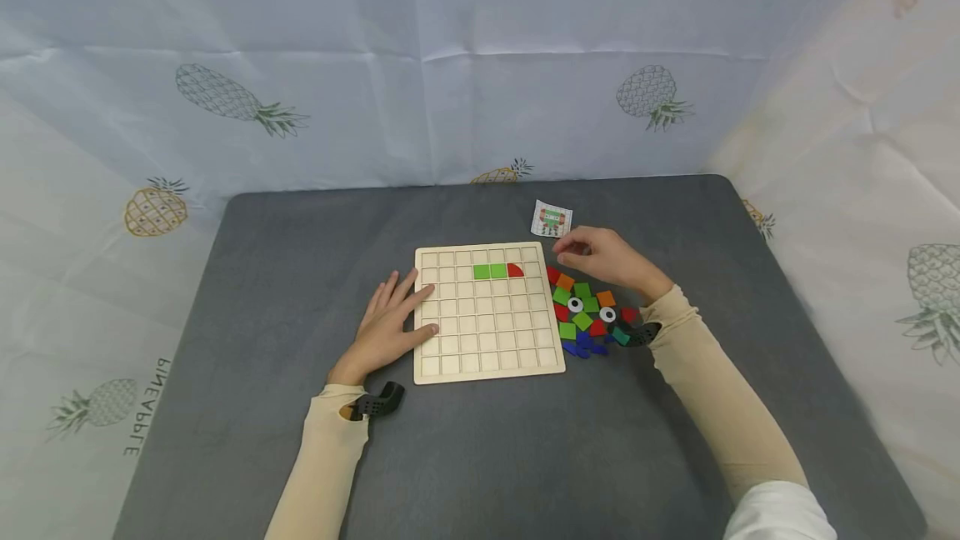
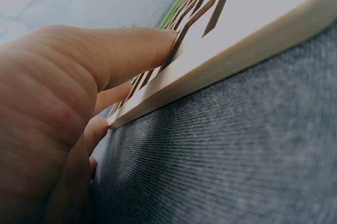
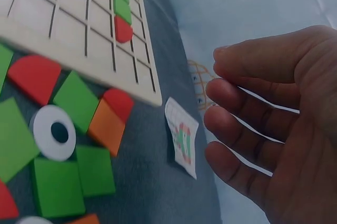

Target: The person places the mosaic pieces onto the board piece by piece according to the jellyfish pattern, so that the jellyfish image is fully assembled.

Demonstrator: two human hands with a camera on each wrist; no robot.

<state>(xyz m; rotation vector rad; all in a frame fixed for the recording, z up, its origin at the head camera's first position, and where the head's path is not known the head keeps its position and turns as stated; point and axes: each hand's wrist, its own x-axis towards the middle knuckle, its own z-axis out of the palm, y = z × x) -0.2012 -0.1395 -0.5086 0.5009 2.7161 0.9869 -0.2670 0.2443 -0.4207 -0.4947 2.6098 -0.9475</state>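
A pale wooden grid board point(image 1: 480, 368) lies on the table, with two green squares point(image 1: 490, 272) and a red quarter-round piece point(image 1: 515, 270) in a row of its upper cells. My left hand point(image 1: 386, 327) rests at the board's left edge, thumb and a fingertip on its surface and the fingers spread. Over the far end of a pile of loose pieces hovers my right hand point(image 1: 603, 257), its fingers loosely bent. In the right wrist view nothing shows between the right fingertips point(image 3: 224, 92). Near them lies a small printed card point(image 1: 551, 219).
Right of the board lie mixed pieces: green squares point(image 1: 582, 321), orange squares point(image 1: 606, 298), red rounded pieces point(image 1: 597, 327), blue pieces point(image 1: 583, 342) and white rings with dark centres point(image 1: 575, 305). Behind the grey table point(image 1: 315, 223) hangs a pineapple-print cloth point(image 1: 450, 107).
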